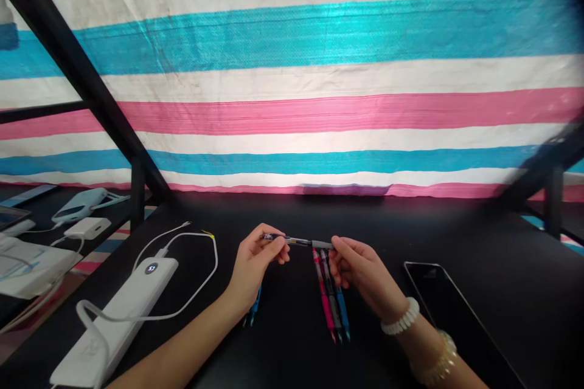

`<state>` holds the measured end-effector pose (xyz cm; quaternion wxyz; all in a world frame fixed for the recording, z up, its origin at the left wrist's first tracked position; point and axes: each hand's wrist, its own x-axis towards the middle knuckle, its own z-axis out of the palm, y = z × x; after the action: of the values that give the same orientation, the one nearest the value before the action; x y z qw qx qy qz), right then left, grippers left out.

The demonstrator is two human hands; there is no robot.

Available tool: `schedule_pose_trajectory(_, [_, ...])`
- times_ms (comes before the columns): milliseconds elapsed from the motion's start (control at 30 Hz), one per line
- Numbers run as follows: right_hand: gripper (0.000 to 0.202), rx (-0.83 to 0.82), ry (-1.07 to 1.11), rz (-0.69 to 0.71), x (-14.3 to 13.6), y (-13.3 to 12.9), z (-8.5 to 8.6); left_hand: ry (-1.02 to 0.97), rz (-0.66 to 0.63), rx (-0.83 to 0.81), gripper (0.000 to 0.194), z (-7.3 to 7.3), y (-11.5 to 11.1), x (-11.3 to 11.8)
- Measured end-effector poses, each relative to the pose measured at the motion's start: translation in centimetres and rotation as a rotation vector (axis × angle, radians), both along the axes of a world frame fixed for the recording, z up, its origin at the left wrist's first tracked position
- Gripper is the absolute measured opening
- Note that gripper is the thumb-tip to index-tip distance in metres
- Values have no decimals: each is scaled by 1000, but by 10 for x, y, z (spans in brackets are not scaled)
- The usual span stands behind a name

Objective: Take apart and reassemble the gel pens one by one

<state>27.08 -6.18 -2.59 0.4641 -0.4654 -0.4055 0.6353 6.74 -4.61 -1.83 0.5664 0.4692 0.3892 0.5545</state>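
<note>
Pinching pen (298, 242) at 1 end with left hand (262, 261), at other with right hand (360, 267); stretched crosswise between hands, equally near both. Noting 3 other pens (334, 304) just nearside of right hand.

Woven plastic makes up the striped tarp (319, 115), faintly creased, with a soft sheen. The table (378, 328) is smooth and matt. Smooth, satin plastic covers the power bank (132, 295); its cable (216, 261) looks rubbery. The smartphone (449, 310) has a glossy, glass-like screen. The raised pen (298, 241) and three pens (332, 304) look plastic, their barrels partly see-through.
</note>
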Motion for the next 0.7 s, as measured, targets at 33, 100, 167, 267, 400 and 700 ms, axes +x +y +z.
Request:
schedule_pose_trajectory(33, [42, 4, 4, -3, 0, 0, 0, -1, 2, -5, 15, 0, 0, 0])
schedule_pose_trajectory(100, [37, 6, 37, -11, 0, -1, 0, -4, 11, -15, 16, -1, 1, 0])
schedule_pose_trajectory(167, [31, -1, 95, -22, 0, -2, 2, -7, 18, -29, 16, -1, 1, -1])
schedule_pose_trajectory(267, [24, -26, 193, -35, 2, -2, 2, -28, 13, -57, 17, -1, 2, -2])
schedule_pose_trajectory(400, [18, -35, 275, -70, 3, 0, -1, -64, 17, -100, 20, 0, 2, -3])
schedule_pose_trajectory(700, [15, -57, 363, -191, 6, 2, 0, -115, 84, -117, 20, 1, 3, -3])
